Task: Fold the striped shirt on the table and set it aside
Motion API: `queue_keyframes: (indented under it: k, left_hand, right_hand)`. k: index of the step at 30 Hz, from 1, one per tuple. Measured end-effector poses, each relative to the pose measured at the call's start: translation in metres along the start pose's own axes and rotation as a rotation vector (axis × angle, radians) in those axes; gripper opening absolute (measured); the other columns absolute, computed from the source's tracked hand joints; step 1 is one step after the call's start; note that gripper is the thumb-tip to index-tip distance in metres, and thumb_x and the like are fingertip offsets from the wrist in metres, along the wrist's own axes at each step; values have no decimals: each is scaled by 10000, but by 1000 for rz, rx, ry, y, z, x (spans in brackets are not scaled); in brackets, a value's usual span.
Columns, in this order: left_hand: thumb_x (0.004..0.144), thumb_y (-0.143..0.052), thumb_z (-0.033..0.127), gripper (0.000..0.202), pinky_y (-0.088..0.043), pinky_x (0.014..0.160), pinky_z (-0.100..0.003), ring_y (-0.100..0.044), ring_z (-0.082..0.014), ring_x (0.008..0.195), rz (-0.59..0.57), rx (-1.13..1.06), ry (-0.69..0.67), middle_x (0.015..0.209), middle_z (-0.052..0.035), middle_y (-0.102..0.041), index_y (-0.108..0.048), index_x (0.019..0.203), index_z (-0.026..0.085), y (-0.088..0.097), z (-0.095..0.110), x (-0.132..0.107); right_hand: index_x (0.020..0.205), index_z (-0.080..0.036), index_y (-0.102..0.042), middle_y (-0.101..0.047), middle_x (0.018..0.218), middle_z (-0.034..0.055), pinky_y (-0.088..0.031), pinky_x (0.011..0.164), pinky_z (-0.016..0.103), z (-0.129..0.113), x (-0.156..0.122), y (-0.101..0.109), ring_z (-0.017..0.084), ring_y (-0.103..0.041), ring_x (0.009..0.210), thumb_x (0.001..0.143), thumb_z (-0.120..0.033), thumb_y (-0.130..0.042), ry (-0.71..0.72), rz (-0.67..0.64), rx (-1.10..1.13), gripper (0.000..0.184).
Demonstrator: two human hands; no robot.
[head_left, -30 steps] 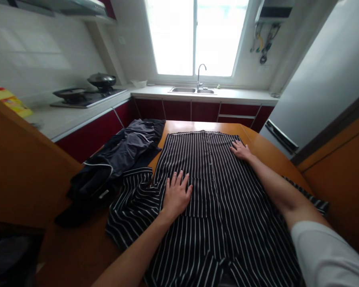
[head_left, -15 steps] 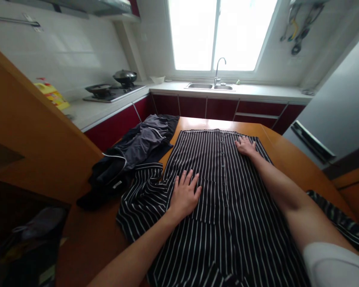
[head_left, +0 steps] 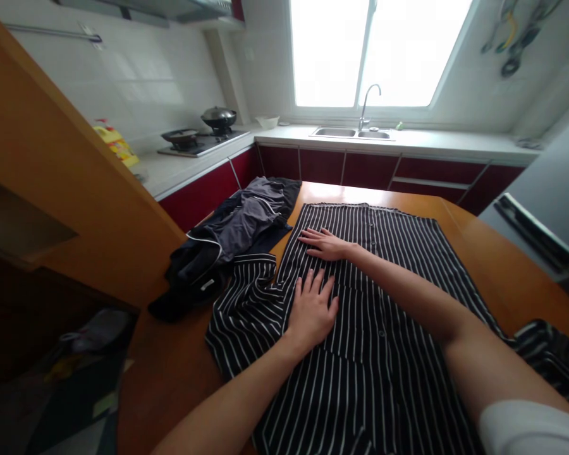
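A black shirt with white stripes (head_left: 355,392) lies spread out on the wooden table, its button placket running up the middle. My left hand (head_left: 313,311) rests flat on the shirt's left front, fingers spread. Just beyond it, my right hand (head_left: 326,244) lies palm down on the left part of the shirt, nearer its far edge, fingers stretched out to the left. Neither hand grips the cloth. One sleeve (head_left: 241,309) is bunched at the left; the other sleeve (head_left: 552,357) lies at the right edge of the table.
Dark and grey clothes (head_left: 237,230) are piled on the left of the table (head_left: 483,253). An orange wooden panel (head_left: 76,145) stands at the left. Behind are a stove with pans (head_left: 219,118), a sink (head_left: 334,132) and a fridge (head_left: 545,189) at right.
My right hand has moved left across the shirt, from its far right corner to its left side. My left hand stays flat on the cloth. The view has shifted slightly.
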State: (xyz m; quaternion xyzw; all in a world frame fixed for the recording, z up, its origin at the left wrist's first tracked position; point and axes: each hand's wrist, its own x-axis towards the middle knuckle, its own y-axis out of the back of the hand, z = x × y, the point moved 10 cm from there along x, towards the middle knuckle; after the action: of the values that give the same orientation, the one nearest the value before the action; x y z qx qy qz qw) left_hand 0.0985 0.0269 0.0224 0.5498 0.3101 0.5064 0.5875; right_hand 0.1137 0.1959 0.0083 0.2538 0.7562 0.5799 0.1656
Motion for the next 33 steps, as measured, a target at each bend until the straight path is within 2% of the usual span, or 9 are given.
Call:
queue_keyframes:
  k: [5, 8, 12, 15, 20, 25, 28, 30, 33]
  left_hand:
    - [1025, -367, 473, 528, -186, 1243, -553, -210, -293, 1525, 15, -29, -5, 1616, -26, -352, -434, 1519, 296, 0, 0, -2]
    - [1028, -352, 484, 531, -180, 1247, -555, -204, -296, 1527, 12, -46, -8, 1625, -24, -336, -431, 1518, 296, -1, 0, -3]
    - [1024, -364, 483, 537, -181, 1248, -558, -195, -300, 1529, 4, -48, -10, 1627, -31, -330, -427, 1520, 286, 0, 2, -4]
    - [1023, -364, 482, 541, -189, 1248, -550, -190, -295, 1530, 5, -45, -3, 1626, -36, -334, -427, 1522, 280, 1, 2, -5]
    - [1021, -361, 479, 537, -186, 1242, -554, -213, -302, 1524, 21, -48, -9, 1621, -46, -345, -449, 1509, 273, 1, 1, -4]
    - [1023, -350, 468, 535, -187, 1237, -554, -219, -306, 1521, 34, -47, -19, 1613, -53, -360, -458, 1505, 263, 1, 1, -3]
    - [1018, -365, 466, 541, -189, 1233, -553, -232, -308, 1515, 27, -36, -18, 1610, -51, -366, -451, 1511, 262, 0, 1, -2]
    - [1017, -366, 469, 544, -187, 1232, -550, -237, -307, 1513, 19, -27, -23, 1609, -50, -367, -452, 1512, 262, 0, 2, -2]
    - [1018, -361, 469, 545, -185, 1233, -539, -234, -303, 1514, 2, -4, -28, 1613, -45, -361, -451, 1515, 262, -1, 2, 0]
  right_hand:
    - [1589, -253, -293, -179, 1673, 79, -78, 1228, 578, 72, 51, 13, 292, -133, 1544, 1014, -603, -325, -221, 58, -73, 674]
    - [1592, -236, -281, -183, 1672, 100, -100, 1220, 591, 102, 69, 17, 294, -144, 1542, 1016, -601, -314, -318, 92, -68, 683]
    - [1611, -200, -204, -180, 1668, 139, -115, 1221, 587, 118, 72, 29, 300, -170, 1537, 1012, -566, -364, -413, 225, -34, 720]
    - [1607, -169, -214, -174, 1669, 142, -101, 1225, 581, 106, 58, 43, 287, -143, 1543, 1037, -493, -322, -432, 349, -49, 665]
    - [1593, -215, -273, -179, 1676, 83, -107, 1229, 568, 52, 3, 42, 260, -96, 1552, 1050, -484, -244, -357, 321, -57, 606]
    - [1602, -271, -255, -213, 1666, 69, -137, 1220, 585, 0, -108, 23, 270, -114, 1548, 1040, -512, -243, -454, 271, -51, 612]
    - [1606, -319, -220, -136, 1679, 36, -83, 1229, 587, -32, -169, -1, 278, -92, 1549, 1014, -576, -316, -445, 190, -67, 653]
    - [1600, -345, -228, -127, 1680, 20, -65, 1233, 578, -40, -199, -13, 275, -91, 1549, 1000, -600, -347, -460, 156, -78, 663]
    - [1595, -312, -265, -146, 1676, 47, -74, 1237, 561, -32, -228, -15, 264, -99, 1549, 999, -600, -340, -546, 185, -104, 666]
